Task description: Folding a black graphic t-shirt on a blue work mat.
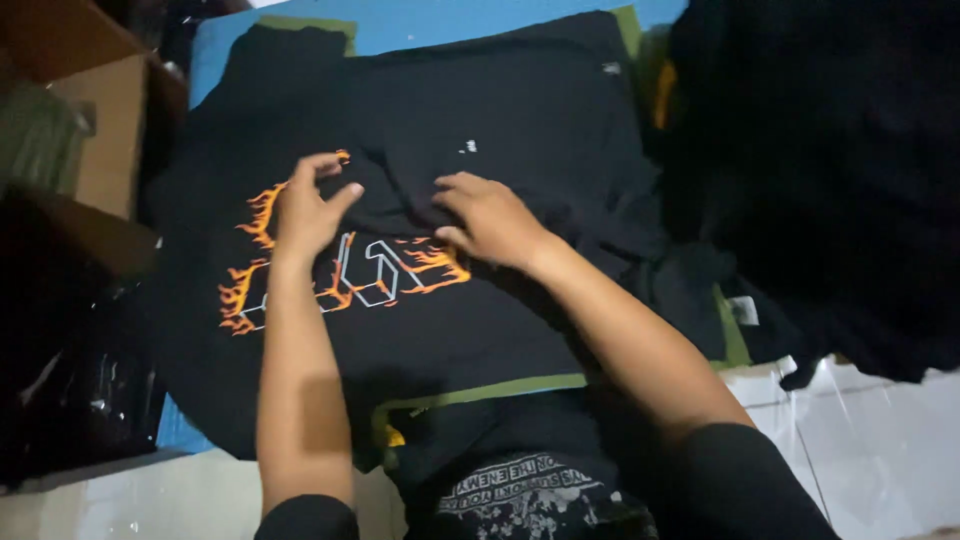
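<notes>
**Two hands pressing a fold into a black printed shirt**

Nearest the camera, at the bottom centre of the frame, is the person's own black shirt with a pale grey print (525, 495), and from it two bare forearms in short black sleeves reach upward. They end on a black cotton T-shirt with an orange flame design and outlined lettering (400, 300), spread flat across the middle of the frame on a blue mat with an olive-green border (480, 392).

The left hand (305, 210) rests at the upper end of the flame print, its fingers curled and pinching a ridge of the black cloth. The right hand (490, 220) lies just to the right of it, palm down and fingers spread, flat on the folded-over fabric rather than gripping it.

The shirt looks light, soft and limp; it would sag and wrinkle if lifted by one point, so the folded edge or the shoulders seem the best places to hold. The printed patch is probably a little stiffer than the plain cloth.

A heap of dark clothing (830, 180) fills the right side. A brown cardboard box (100, 110) stands in the upper left, and white floor tiles (880, 450) show at the lower right.
</notes>
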